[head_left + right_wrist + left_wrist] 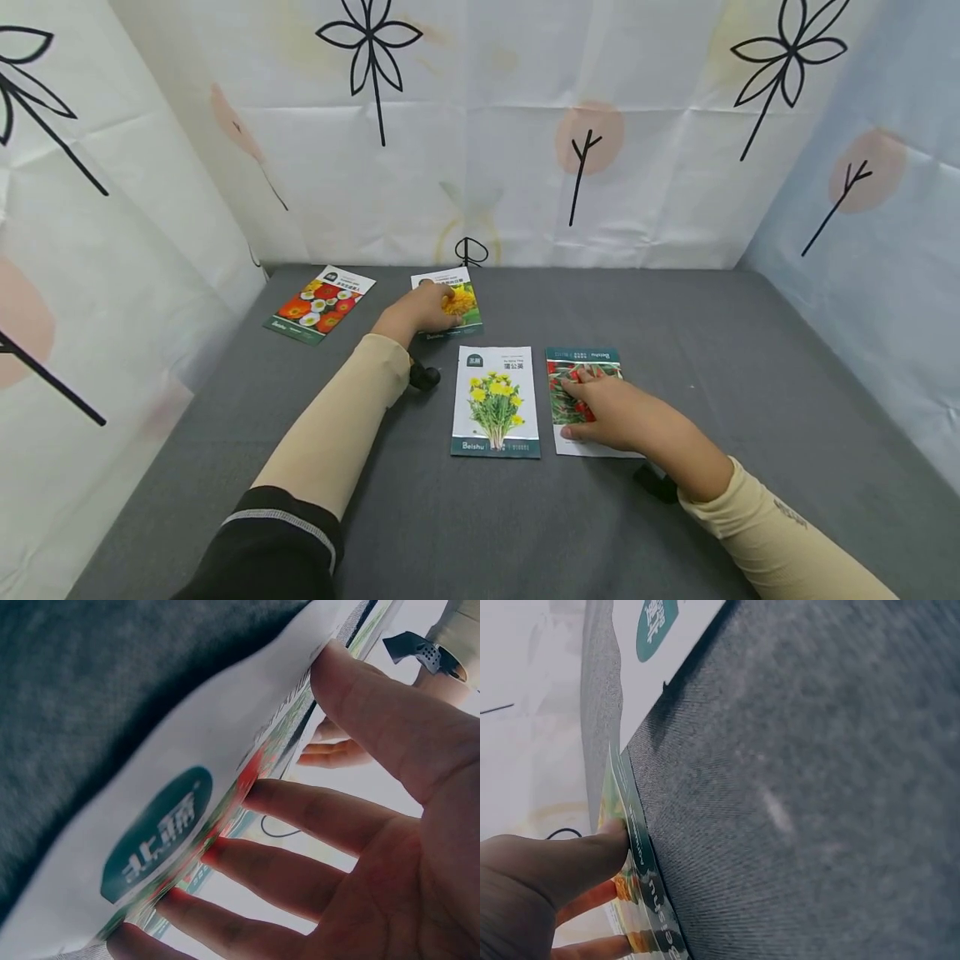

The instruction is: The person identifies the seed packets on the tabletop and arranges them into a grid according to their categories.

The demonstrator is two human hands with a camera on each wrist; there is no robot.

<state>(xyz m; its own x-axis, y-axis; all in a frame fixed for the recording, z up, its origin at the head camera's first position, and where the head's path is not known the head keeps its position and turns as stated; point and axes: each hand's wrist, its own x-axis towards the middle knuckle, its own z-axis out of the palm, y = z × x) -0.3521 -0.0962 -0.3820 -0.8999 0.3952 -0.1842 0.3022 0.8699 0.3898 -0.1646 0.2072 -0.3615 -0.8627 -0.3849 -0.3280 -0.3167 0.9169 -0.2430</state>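
left grip (423,312), fingers spread, touches the yellow-green packet (467,302); right grip (621,417), also spread, touches the red-green packet (564,408) on the table (735,375).

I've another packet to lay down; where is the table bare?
Bare table lies right of the right hand, up to the blue cloth, and nearer you, between the sleeves. Crowded: mid-table, with the right packet beside the dandelion packet and the left hand on another packet behind.
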